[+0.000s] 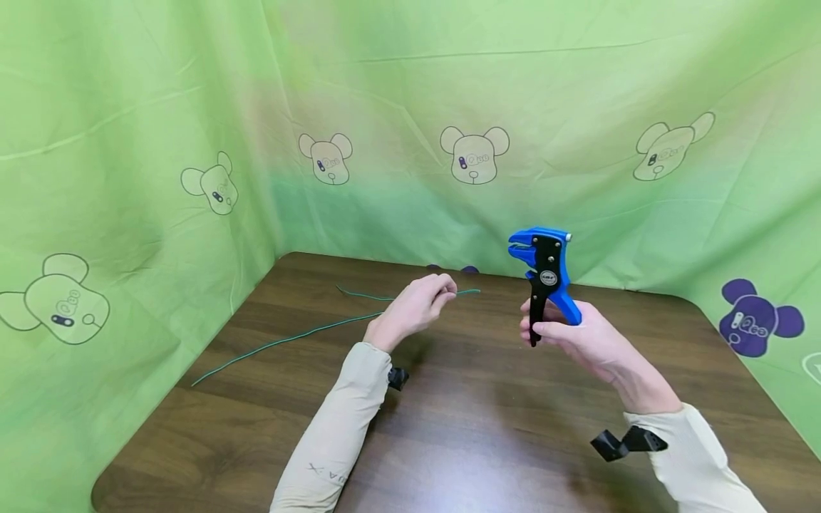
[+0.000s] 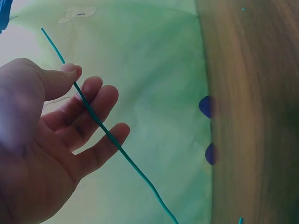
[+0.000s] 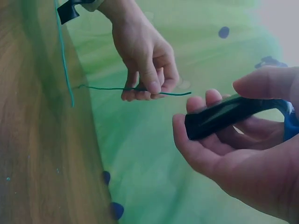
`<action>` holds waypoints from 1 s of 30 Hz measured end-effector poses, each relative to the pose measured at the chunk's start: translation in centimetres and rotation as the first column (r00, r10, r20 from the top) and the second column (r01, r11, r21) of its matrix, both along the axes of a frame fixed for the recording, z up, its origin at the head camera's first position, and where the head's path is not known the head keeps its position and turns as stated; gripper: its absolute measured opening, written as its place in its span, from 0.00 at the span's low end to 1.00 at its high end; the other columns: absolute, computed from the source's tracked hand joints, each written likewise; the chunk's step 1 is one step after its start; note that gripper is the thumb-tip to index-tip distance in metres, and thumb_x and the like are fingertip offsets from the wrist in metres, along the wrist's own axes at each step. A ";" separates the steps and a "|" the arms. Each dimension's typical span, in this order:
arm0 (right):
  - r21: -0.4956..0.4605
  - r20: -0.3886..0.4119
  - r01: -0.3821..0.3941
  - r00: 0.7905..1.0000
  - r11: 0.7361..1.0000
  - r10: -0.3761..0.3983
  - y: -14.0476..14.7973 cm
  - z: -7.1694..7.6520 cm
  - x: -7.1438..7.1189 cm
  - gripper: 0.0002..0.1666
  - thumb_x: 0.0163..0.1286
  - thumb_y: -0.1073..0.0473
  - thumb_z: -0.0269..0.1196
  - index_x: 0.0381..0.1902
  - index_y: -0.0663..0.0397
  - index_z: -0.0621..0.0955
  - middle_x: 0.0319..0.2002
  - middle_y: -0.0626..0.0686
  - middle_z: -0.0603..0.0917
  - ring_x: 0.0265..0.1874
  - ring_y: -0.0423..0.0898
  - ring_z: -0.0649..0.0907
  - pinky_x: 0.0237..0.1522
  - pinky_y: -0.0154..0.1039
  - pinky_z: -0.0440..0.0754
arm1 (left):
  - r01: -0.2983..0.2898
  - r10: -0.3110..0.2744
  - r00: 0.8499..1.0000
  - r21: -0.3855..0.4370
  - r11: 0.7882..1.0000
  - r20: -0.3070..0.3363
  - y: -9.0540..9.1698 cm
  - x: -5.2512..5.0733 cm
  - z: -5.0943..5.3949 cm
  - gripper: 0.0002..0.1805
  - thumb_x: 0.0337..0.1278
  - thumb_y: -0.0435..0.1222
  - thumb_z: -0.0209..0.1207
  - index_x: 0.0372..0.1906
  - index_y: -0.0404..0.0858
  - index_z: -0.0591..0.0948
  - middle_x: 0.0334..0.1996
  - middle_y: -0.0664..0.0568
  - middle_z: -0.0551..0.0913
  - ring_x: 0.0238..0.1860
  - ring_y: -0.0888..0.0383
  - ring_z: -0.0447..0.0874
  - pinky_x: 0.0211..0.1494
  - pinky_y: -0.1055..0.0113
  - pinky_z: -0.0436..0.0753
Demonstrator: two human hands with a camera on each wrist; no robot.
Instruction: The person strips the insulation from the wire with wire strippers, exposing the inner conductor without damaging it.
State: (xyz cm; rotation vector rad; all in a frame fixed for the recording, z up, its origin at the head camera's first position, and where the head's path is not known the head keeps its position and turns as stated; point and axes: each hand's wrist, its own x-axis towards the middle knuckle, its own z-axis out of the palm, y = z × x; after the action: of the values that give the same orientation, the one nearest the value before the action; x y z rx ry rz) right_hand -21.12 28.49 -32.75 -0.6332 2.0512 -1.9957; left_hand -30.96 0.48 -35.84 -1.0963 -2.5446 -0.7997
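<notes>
Thumb and fingertips of my left hand (image 1: 413,306) pinch a thin green wire (image 2: 135,165) near one end. A short piece of it sticks out past the thumb, pointing toward the right hand in the right wrist view. My right hand (image 1: 586,338) grips a blue and black wire stripper (image 1: 548,260) by its handles, held upright above the table with its jaws toward the left. Wire end and stripper are apart. On the table's left side lies a second green wire (image 1: 282,343), slightly curved. The right wrist view shows only the black handle (image 3: 219,116) and a bit of blue.
Both hands are over a dark wooden table (image 1: 449,427) with rounded corners. Green fabric (image 1: 398,85) printed with bear heads hangs along its back and sides. Tiny green specks (image 3: 8,178) lie on the tabletop. A black mount (image 1: 628,443) sits at the right wrist.
</notes>
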 end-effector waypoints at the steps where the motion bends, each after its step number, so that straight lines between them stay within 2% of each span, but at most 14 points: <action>1: -0.005 -0.013 -0.031 0.999 1.000 0.031 0.0 0.0 0.0 0.13 0.71 0.73 0.53 0.50 0.59 0.77 0.40 0.51 0.86 0.40 0.46 0.87 0.49 0.39 0.84 | 0.003 -0.003 1.000 0.004 1.000 -0.004 -0.1 0.0 0.1 0.07 0.72 0.38 0.53 0.43 0.41 0.79 0.39 0.54 0.82 0.39 0.61 0.78 0.46 0.68 0.78; 5: -0.022 -0.049 -0.160 0.986 0.987 0.159 0.1 0.7 0.0 0.13 0.72 0.75 0.49 0.51 0.65 0.74 0.42 0.53 0.86 0.42 0.48 0.87 0.50 0.41 0.84 | 0.013 -0.012 1.000 0.020 1.000 -0.016 -0.2 0.2 0.5 0.06 0.72 0.37 0.53 0.43 0.40 0.80 0.39 0.54 0.82 0.39 0.61 0.77 0.46 0.69 0.77; 8: -0.005 -0.067 -0.215 0.975 0.977 0.214 0.0 1.0 0.1 0.13 0.73 0.75 0.47 0.51 0.66 0.73 0.43 0.53 0.85 0.42 0.49 0.87 0.50 0.41 0.83 | 0.012 -0.011 1.000 0.024 1.000 -0.010 -0.4 0.5 1.0 0.06 0.72 0.37 0.53 0.43 0.41 0.80 0.39 0.54 0.82 0.38 0.61 0.76 0.46 0.69 0.77; 13: 0.011 -0.064 -0.221 0.973 0.975 0.221 -0.3 0.8 0.3 0.13 0.73 0.74 0.48 0.52 0.65 0.74 0.43 0.51 0.83 0.40 0.50 0.87 0.50 0.42 0.83 | 0.012 -0.012 1.000 0.032 0.999 -0.005 -0.8 1.2 2.2 0.07 0.73 0.36 0.52 0.44 0.41 0.80 0.41 0.52 0.83 0.39 0.61 0.77 0.46 0.68 0.78; 20: -0.095 -0.011 -0.277 0.961 0.956 0.278 -0.2 0.5 0.2 0.16 0.75 0.74 0.44 0.51 0.65 0.76 0.44 0.53 0.83 0.42 0.50 0.87 0.51 0.47 0.84 | 0.023 -0.021 0.999 0.042 0.999 -0.045 -1.1 2.2 3.2 0.07 0.73 0.36 0.52 0.45 0.41 0.80 0.41 0.52 0.83 0.39 0.61 0.78 0.46 0.69 0.78; 24: -0.138 0.018 -0.294 0.954 0.946 0.300 0.0 0.4 -0.1 0.16 0.75 0.75 0.42 0.51 0.66 0.75 0.44 0.55 0.83 0.42 0.51 0.88 0.51 0.50 0.84 | 0.035 -0.029 0.996 0.069 0.997 -0.080 -1.2 2.5 3.6 0.07 0.72 0.36 0.52 0.46 0.41 0.80 0.41 0.53 0.83 0.39 0.61 0.77 0.46 0.69 0.77; 30: -0.106 0.036 -0.269 0.961 0.957 0.274 0.2 0.3 -0.3 0.14 0.75 0.74 0.42 0.50 0.70 0.74 0.43 0.55 0.84 0.41 0.51 0.88 0.49 0.50 0.85 | 0.050 -0.039 0.994 0.110 0.993 -0.105 -1.3 2.7 3.7 0.12 0.73 0.34 0.51 0.54 0.42 0.80 0.42 0.54 0.83 0.37 0.62 0.77 0.44 0.71 0.77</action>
State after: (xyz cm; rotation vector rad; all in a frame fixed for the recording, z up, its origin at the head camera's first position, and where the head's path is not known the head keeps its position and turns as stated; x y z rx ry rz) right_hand -21.41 28.69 -32.43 -0.8261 1.7355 -1.9405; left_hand -28.24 -0.82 -32.11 -1.1313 -2.3681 -0.8640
